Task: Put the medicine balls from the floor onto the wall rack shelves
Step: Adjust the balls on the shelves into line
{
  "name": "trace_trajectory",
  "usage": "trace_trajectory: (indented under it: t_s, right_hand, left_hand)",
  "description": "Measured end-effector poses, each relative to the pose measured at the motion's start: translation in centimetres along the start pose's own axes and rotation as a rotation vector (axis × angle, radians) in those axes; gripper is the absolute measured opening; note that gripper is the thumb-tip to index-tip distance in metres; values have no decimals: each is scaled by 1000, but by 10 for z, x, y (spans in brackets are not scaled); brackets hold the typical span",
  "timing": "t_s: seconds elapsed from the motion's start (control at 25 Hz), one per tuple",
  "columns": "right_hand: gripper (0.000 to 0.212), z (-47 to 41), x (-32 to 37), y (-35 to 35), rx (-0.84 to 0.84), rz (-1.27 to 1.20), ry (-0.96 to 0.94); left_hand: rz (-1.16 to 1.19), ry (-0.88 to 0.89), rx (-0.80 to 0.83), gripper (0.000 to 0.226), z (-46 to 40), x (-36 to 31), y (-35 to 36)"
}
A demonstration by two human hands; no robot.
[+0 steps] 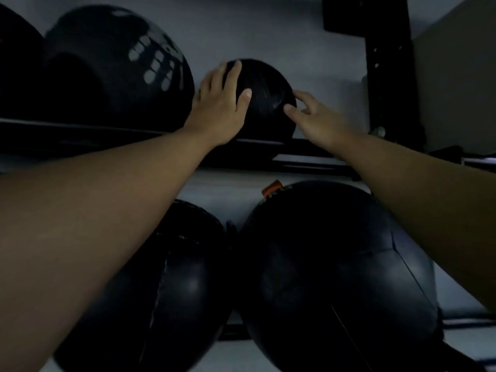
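A small black medicine ball rests on the upper shelf rail of the wall rack. My left hand lies flat on the ball's left side, fingers spread over it. My right hand touches its right side with the fingertips only, fingers apart. Both arms reach up from the bottom of the view. Whether either hand bears the ball's weight is unclear.
A large black ball with white markings sits left of it on the same shelf, and another dark ball at the far left. Two big black balls fill the lower shelf. A black rack upright stands at right.
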State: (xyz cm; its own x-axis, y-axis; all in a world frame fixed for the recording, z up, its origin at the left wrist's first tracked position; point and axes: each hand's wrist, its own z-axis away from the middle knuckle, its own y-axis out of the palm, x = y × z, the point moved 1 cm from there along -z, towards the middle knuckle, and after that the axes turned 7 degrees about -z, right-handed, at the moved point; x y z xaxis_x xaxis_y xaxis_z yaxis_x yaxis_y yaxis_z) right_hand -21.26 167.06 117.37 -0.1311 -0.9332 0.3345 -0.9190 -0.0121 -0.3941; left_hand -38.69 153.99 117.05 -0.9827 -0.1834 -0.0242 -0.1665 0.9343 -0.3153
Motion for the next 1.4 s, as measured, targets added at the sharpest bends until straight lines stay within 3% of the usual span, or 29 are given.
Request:
trace_trajectory:
  t_s: [0.12, 0.24, 0.4, 0.52, 0.64, 0.76, 1.12, 1.24, 1.4]
  right_hand:
    - [58, 53, -19, -15, -15, 86, -79]
    - [42, 101, -44, -33, -131, 102, -187]
    - [24, 152, -105, -64, -117, 88, 35]
    - [50, 183, -141, -73, -46, -130, 356]
    - [74, 199, -151, -62, -38, -357, 520]
    - [74, 198, -148, -49, -113, -395, 524]
    - [73, 183, -117, -29, -133, -250, 462]
    - [69, 185, -121, -32, -83, -230, 457]
    - [66, 176, -112, -48, 18, -101, 420]
  left_hand:
    - [-9, -55, 56, 87, 33, -25, 6]
    - [4, -77, 65, 90, 70, -52, 18]
    - [158, -89, 157, 71, 125, -95, 50]
    - [347, -138, 238, 48, 148, -110, 62]
    - [432, -177, 318, 71, 156, -114, 61]
    - [418, -192, 339, 86, 155, -106, 64]
    - [496, -265, 305, 79, 166, -66, 68]
    - [495, -264, 332, 85, 167, -70, 66]
    - [326, -210, 450, 89, 163, -77, 45]
